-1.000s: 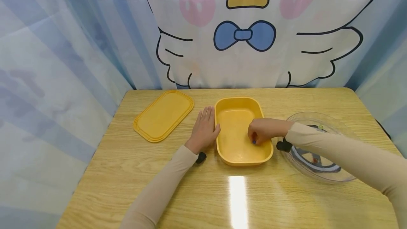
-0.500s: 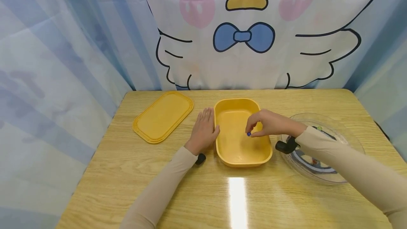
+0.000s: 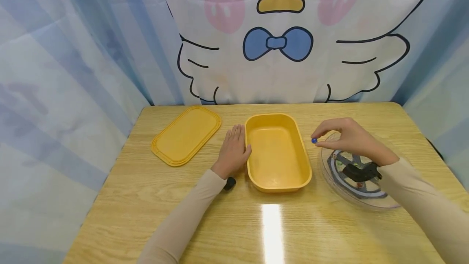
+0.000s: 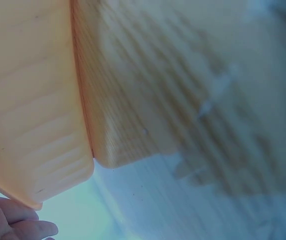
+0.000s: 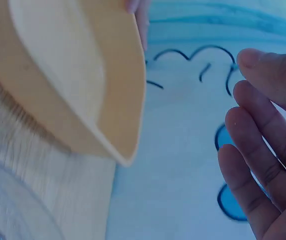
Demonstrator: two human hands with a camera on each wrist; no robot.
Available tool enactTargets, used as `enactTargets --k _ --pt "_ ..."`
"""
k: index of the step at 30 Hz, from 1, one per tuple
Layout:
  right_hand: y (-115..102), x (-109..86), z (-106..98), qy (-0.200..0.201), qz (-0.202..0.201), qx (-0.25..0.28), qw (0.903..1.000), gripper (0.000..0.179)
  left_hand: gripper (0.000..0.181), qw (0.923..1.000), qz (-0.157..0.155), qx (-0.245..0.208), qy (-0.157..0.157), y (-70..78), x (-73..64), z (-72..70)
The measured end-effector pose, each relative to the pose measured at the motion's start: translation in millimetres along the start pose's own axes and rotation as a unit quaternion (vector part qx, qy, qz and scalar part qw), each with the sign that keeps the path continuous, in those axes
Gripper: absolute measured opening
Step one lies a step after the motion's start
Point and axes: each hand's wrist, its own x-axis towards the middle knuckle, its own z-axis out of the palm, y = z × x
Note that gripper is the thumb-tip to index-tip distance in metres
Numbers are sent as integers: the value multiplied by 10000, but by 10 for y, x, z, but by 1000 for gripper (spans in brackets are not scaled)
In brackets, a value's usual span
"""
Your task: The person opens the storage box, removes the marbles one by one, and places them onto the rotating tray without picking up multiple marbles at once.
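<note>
In the head view my right hand (image 3: pixel 348 135) pinches a small round blue bead (image 3: pixel 314 140) between thumb and forefinger, just right of a yellow plastic tub (image 3: pixel 278 154). My left hand (image 3: pixel 232 152) lies with straight fingers along the tub's left rim. The left wrist view shows the tub's outer wall (image 4: pixel 38 110) with fingertips (image 4: pixel 25 225) by its rim. In the right wrist view the thumb and fingers (image 5: pixel 248 165) stand beside the tub; the bead is hardly visible there. Below the right hand is a clear round dish (image 3: pixel 348 199) with a grey wheel-shaped piece (image 3: pixel 366 192) inside.
A flat yellow lid (image 3: pixel 186 135) lies on the wooden table (image 3: pixel 234 231) at the back left. Small coloured bits show within the dish. A printed curtain (image 3: pixel 278 80) hangs behind the table, and black cameras sit at both wrists.
My right hand, first low inside the tub, has lifted out and moved right with the blue bead, over the dish's near-left side. The left hand stays at the tub's rim.
</note>
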Motion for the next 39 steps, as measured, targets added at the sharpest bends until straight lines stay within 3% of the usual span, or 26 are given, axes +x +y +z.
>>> enactTargets --k 9,18,28,30,35,39 --pt "241 -589 -304 624 1383 -159 9883 20 65 9997 76 -218 19 -11 -8 14" --pt "637 -1178 -363 624 2400 -94 9687 19 66 10000 -10 6 -33 11 -16 -12" --pt "1052 -1558 -265 512 2679 -221 9618 19 65 9994 125 301 117 21 -15 -27" --pt "1218 -1630 -209 556 2646 -305 9623 17 65 9989 151 404 168 22 -11 -34" --pt "1312 -1624 -158 423 2565 -735 9628 15 65 9983 178 499 239 21 -8 -46" --pt "1186 -1533 -177 81 2499 -745 9654 15 64 9982 191 511 251 20 -9 -48"
